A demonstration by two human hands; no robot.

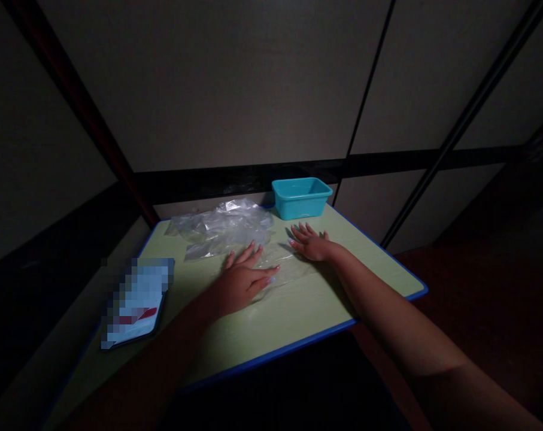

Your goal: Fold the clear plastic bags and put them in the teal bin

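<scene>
A clear plastic bag (282,274) lies flat on the table in front of me. My left hand (242,281) rests on its left part, palm down with the fingers spread. Over toward its right end, my right hand (311,242) is also palm down, fingers apart and holding nothing. Just beyond my left hand is a crumpled heap of clear plastic bags (226,222), touching or close to the flat one; I cannot tell which. The far edge of the flat bag is hard to make out against the tabletop.
A turquoise plastic basket (302,208) stands at the table's back edge. On the left lies a tablet or phone (140,299) with a lit, blurred screen. The pale table (271,341) has a blue rim, and a panelled wall (235,90) rises behind it.
</scene>
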